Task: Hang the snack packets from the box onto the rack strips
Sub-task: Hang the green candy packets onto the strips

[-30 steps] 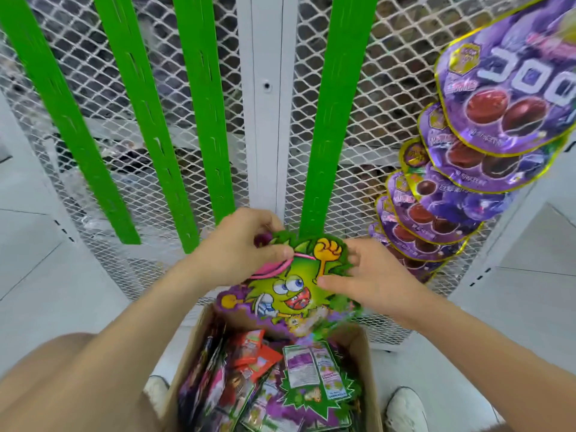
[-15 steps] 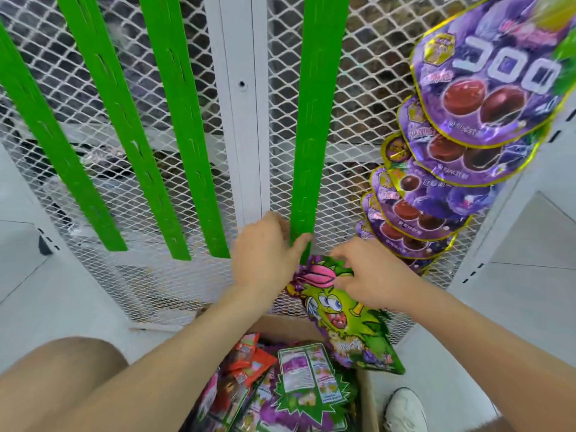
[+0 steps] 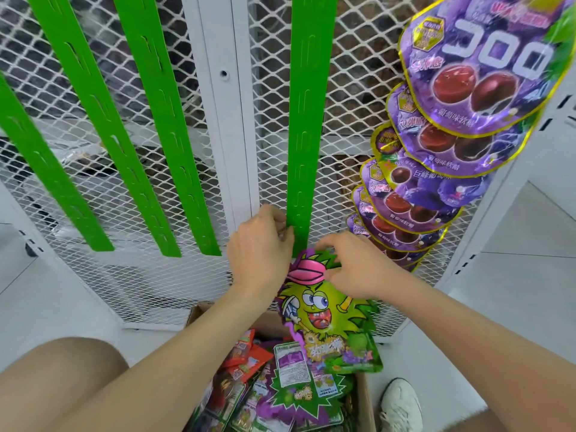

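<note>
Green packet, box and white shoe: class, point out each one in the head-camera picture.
Green packet [image 3: 324, 310]: head view, on the cartoon face.
Box [image 3: 363, 397]: head view, on its right cardboard wall.
White shoe [image 3: 400, 403]: head view, on the toe.

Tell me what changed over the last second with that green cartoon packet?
Both hands carried the green cartoon packet up out of the cardboard box to the foot of the green strip. The left hand let go and pinched the strip's end; the right hand kept its grip on the packet's top. The purple grape packets stayed hanging.
</note>
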Tool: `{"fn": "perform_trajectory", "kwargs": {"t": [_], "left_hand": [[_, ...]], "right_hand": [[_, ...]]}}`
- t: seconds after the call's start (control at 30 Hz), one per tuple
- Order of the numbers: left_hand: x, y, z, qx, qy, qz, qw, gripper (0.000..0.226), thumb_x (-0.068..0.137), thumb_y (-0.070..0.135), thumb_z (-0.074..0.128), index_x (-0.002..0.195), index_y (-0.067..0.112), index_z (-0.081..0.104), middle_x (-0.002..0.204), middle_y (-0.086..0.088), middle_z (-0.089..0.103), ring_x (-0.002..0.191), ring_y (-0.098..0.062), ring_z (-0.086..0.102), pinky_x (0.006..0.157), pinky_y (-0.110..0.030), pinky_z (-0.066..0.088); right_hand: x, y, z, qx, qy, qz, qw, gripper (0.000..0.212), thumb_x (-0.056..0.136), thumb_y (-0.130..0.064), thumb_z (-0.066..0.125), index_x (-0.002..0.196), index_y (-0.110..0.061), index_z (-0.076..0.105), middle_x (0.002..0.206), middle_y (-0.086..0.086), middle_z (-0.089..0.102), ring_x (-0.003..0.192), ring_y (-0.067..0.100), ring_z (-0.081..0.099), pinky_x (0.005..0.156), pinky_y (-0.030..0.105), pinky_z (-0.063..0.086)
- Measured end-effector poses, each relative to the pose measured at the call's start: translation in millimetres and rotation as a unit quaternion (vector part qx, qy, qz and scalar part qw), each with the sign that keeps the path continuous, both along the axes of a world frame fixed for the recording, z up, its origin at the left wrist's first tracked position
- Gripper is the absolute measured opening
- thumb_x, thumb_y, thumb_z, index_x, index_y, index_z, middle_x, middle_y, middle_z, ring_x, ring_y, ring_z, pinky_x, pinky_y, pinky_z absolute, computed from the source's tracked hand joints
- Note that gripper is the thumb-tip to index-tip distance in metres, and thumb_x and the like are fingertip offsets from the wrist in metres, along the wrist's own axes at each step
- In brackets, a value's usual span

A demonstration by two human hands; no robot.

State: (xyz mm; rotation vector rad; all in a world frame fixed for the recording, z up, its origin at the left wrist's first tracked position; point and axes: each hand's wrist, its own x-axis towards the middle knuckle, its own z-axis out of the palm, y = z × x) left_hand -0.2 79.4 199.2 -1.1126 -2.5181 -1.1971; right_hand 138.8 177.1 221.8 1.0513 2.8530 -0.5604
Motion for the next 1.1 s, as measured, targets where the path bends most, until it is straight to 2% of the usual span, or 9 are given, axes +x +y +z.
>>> {"fn": "perform_trajectory", "kwargs": {"t": [0.23,0.37,0.53,0.67,0.8,0.87,0.9,0.93,1.1], "left_hand": [[1.4,-7.2,-1.2,0.047,-0.080,-0.022,0.995,0.014,0.090,0.023,0.081,0.102,0.025,0.076,0.089,0.014,0.077,0.080,-0.010,0.074,0.081,-0.038,0.061],[-14.6,-11.7,-0.2,-0.013,-0.121,-0.078,0.990,0.011,0.091,0.033,0.081,0.086,0.024,0.077,0.071,0.013,0.073,0.066,0.001,0.067,0.063,-0.020,0.049],[-36.0,-17.9,6.3,-0.103,-0.214,-0.154,0.959,0.034,0.094,0.038,0.078,0.069,0.015,0.074,0.061,-0.003,0.072,0.055,-0.015,0.061,0.062,-0.030,0.049],[-44.0,-20.7,11.7,-0.130,-0.285,-0.169,0.935,0.036,0.095,0.039,0.077,0.069,0.014,0.074,0.068,-0.011,0.074,0.072,-0.034,0.073,0.079,-0.044,0.061],[-43.6,-21.9,22.5,-0.174,-0.293,-0.177,0.923,0.047,0.098,0.041,0.072,0.084,-0.004,0.069,0.070,-0.009,0.048,0.066,-0.020,0.045,0.063,-0.029,0.040],[-39.0,-21.8,30.3,-0.200,-0.299,-0.177,0.916,0.047,0.100,0.040,0.069,0.070,0.006,0.062,0.079,0.004,0.039,0.073,-0.017,0.034,0.073,-0.033,0.046],[-37.9,-20.5,32.1,-0.203,-0.315,-0.174,0.911,0.045,0.101,0.039,0.069,0.066,0.012,0.059,0.113,0.011,0.038,0.114,-0.010,0.028,0.086,-0.037,0.051],[-38.1,-19.0,32.5,-0.204,-0.332,-0.170,0.905,0.043,0.101,0.039,0.068,0.067,0.015,0.059,0.115,-0.016,0.071,0.109,-0.035,0.066,0.094,-0.040,0.051],[-43.2,-12.2,34.0,-0.183,-0.395,-0.152,0.887,0.037,0.095,0.041,0.074,0.112,0.008,0.075,0.107,-0.005,0.074,0.090,-0.019,0.063,0.078,-0.030,0.045]], "right_hand": [[-11.9,-9.1,-19.9,-0.056,0.053,-0.020,0.997,0.078,0.084,-0.015,0.077,0.152,-0.032,0.043,0.147,-0.003,0.056,0.131,0.020,0.056,0.104,0.029,0.046],[-9.1,-7.8,-16.4,-0.057,0.076,-0.016,0.995,0.058,0.085,-0.015,0.076,0.136,-0.035,0.056,0.118,-0.009,0.066,0.110,0.019,0.067,0.093,0.027,0.051],[0.0,-7.1,-13.5,-0.072,0.086,-0.040,0.993,0.030,0.088,-0.019,0.074,0.116,-0.029,0.067,0.097,-0.005,0.068,0.092,0.018,0.070,0.083,0.033,0.057],[-2.4,-12.6,-20.1,-0.066,0.124,-0.035,0.989,0.012,0.093,-0.020,0.064,0.100,-0.025,0.072,0.073,0.002,0.073,0.066,0.022,0.068,0.055,0.024,0.049],[-6.0,-16.1,-18.7,-0.051,0.153,-0.048,0.986,0.016,0.096,-0.024,0.061,0.090,-0.014,0.072,0.054,0.007,0.058,0.051,0.020,0.053,0.044,0.015,0.034],[-8.0,-16.2,-18.4,-0.061,0.168,-0.052,0.982,0.023,0.096,-0.027,0.061,0.085,-0.008,0.068,0.058,0.013,0.059,0.052,0.022,0.049,0.043,0.019,0.029],[-9.0,-16.0,-18.4,-0.064,0.174,-0.054,0.981,0.029,0.096,-0.029,0.061,0.080,-0.006,0.065,0.056,0.015,0.055,0.051,0.021,0.045,0.044,0.024,0.028],[-9.6,-15.6,-17.9,-0.066,0.178,-0.058,0.980,0.035,0.098,-0.031,0.060,0.072,-0.006,0.059,0.053,0.014,0.047,0.050,0.018,0.039,0.044,0.026,0.027],[-11.5,-14.9,-14.2,-0.033,0.219,-0.064,0.973,0.048,0.103,-0.031,0.059,0.064,-0.006,0.046,0.053,0.005,0.034,0.051,0.018,0.030,0.046,0.024,0.026]]}}
